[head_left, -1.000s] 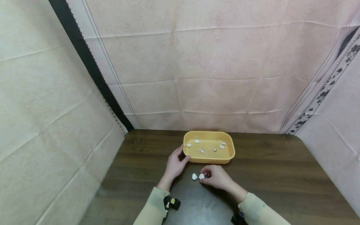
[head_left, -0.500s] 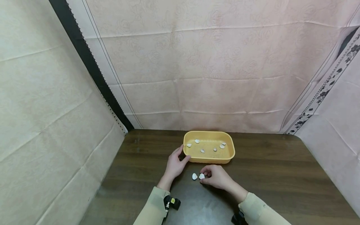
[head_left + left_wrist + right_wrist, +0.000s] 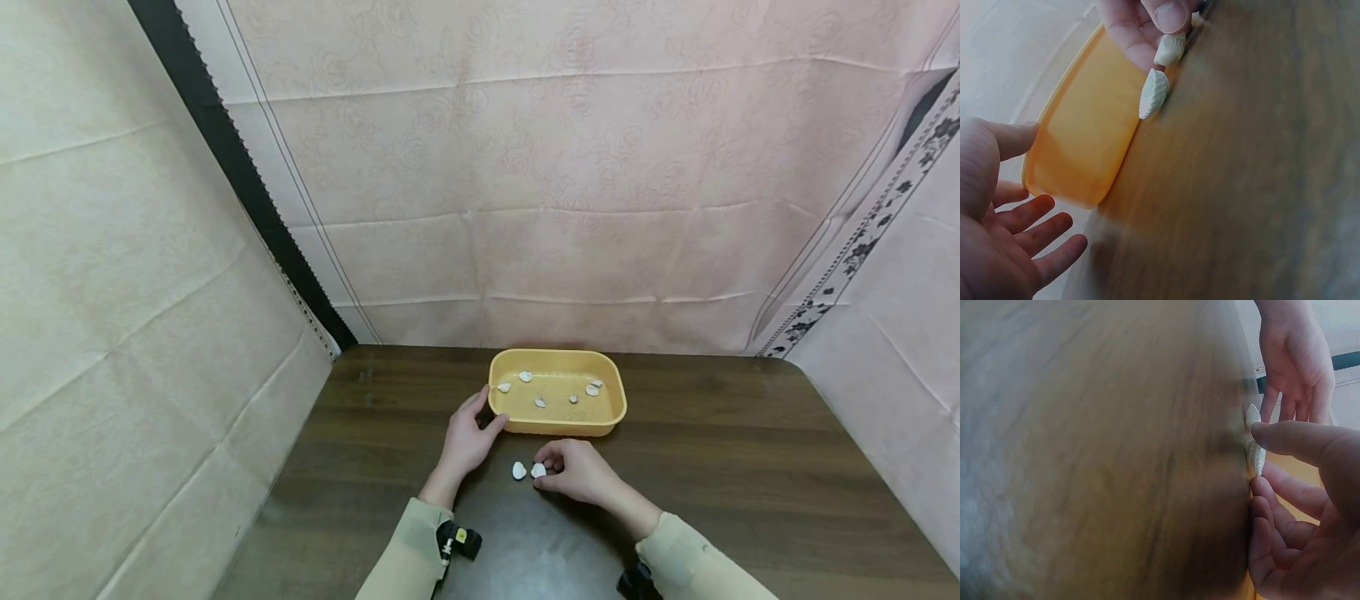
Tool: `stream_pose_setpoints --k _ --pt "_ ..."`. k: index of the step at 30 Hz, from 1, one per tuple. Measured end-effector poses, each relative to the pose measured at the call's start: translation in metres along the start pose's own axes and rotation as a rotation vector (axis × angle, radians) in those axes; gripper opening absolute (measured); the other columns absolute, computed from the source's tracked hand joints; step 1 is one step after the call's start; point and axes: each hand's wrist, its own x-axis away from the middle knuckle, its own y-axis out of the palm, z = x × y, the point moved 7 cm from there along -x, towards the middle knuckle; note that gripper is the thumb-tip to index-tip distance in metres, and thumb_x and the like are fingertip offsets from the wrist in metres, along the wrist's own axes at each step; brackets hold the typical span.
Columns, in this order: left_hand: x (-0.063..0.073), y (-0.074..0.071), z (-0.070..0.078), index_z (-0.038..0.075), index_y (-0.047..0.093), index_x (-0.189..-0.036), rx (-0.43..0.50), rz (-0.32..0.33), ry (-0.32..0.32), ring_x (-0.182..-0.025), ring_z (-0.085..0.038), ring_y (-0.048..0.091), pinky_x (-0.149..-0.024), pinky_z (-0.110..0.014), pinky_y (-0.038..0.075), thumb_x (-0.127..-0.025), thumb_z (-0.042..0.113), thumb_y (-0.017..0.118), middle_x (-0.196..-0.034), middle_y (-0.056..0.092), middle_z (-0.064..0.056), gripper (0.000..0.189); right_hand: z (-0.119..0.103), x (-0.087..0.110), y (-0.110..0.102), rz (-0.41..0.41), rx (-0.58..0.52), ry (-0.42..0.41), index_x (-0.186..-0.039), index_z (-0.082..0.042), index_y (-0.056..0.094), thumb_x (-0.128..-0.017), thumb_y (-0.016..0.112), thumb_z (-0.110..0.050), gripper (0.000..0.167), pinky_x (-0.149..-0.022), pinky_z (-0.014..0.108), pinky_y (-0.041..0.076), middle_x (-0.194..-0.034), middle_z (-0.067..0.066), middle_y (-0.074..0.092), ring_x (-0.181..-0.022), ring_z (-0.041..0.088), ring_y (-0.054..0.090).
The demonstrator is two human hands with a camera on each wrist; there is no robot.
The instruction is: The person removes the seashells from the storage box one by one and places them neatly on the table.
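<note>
Two white ribbed seashells lie side by side on the table in front of a yellow plastic tray [image 3: 557,427]. My right hand [image 3: 576,472] holds the right seashell [image 3: 538,471] between thumb and fingers, at table level. The left seashell [image 3: 1154,94] sits just beside it, clear of the fingers in the head view. My left hand [image 3: 467,437] touches the tray's near left corner with thumb and index finger. Its other fingers [image 3: 1054,228] are spread and fairly straight in the left wrist view. In the right wrist view my right thumb [image 3: 1291,439] partly covers the shells.
Inside the tray lie several small pale shells, among them one shell [image 3: 540,402] near the front wall. The brown wooden table [image 3: 720,467] runs back to a pale cloth backdrop [image 3: 570,208]. More cloth hangs at both sides.
</note>
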Motion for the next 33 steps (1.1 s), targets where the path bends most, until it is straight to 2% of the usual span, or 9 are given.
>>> stream_pose_setpoints --k 26,33 --pt "0.0005 -0.0004 -0.0006 -0.003 0.048 -0.157 -0.018 0.001 0.005 -0.142 -0.04 0.053 -0.104 -0.055 0.054 -0.101 0.018 0.076 -0.155 0.054 -0.025 0.066 0.0041 -0.001 0.0007 -0.014 -0.003 0.002 -0.1 -0.015 0.078 -0.084 0.093 -0.021 0.024 -0.073 0.03 0.053 -0.088 -0.006 0.069 -0.082 0.014 0.064" --pt "0.0014 0.0007 -0.0021 -0.001 0.048 -0.159 -0.006 -0.008 -0.024 -0.144 -0.037 0.052 -0.107 -0.054 0.053 -0.102 0.02 0.076 -0.157 0.053 -0.022 0.067 0.006 -0.0009 0.0007 -0.013 -0.002 -0.009 -0.102 -0.015 0.078 -0.084 0.093 -0.021 0.024 -0.073 0.029 0.053 -0.088 -0.006 0.069 -0.083 0.015 0.064"
